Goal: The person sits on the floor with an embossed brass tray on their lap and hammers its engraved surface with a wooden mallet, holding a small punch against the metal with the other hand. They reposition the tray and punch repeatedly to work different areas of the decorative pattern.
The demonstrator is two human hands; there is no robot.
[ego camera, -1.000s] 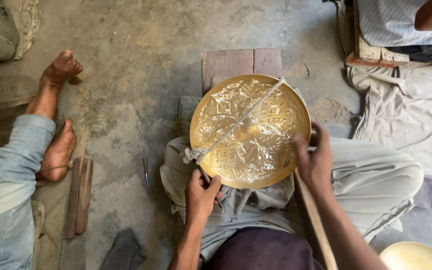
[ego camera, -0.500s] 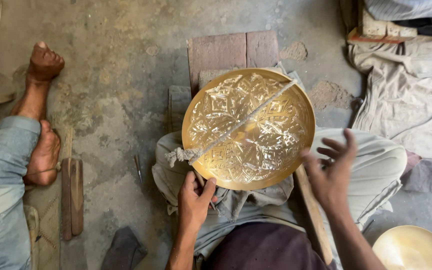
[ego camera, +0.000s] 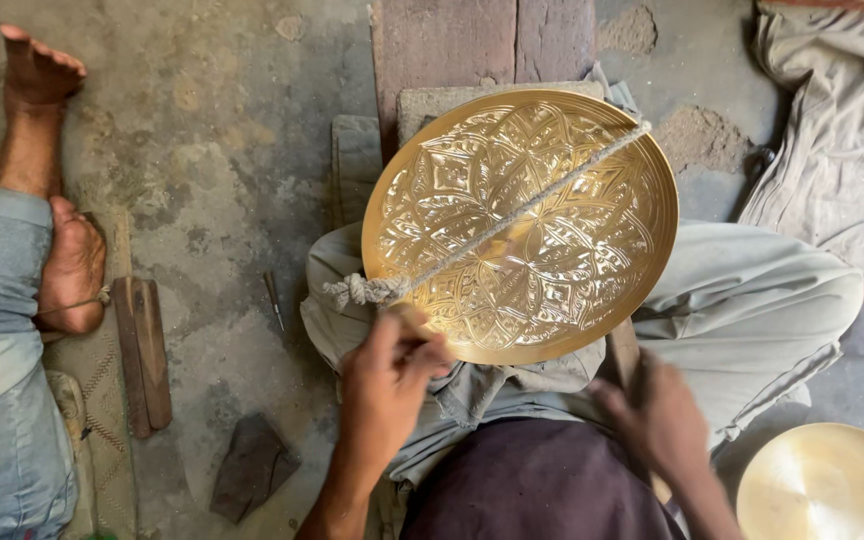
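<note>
With engraving covering the brass plate [ego camera: 522,225], your left hand [ego camera: 387,385] fingers pinch its near rim; right hand [ego camera: 657,420], beside it, grips a wooden stick [ego camera: 624,350].

My left hand [ego camera: 387,375] grips the lower-left rim of the engraved brass plate [ego camera: 542,250] that rests on my lap, just below the knot of the rope [ego camera: 492,232] stretched across its face. My right hand [ego camera: 657,420] lies on a wooden stick [ego camera: 624,350] beside my thigh (off the plate). Another person's bare feet [ego camera: 57,200] rest on the floor [ego camera: 212,150] to the left.
</note>
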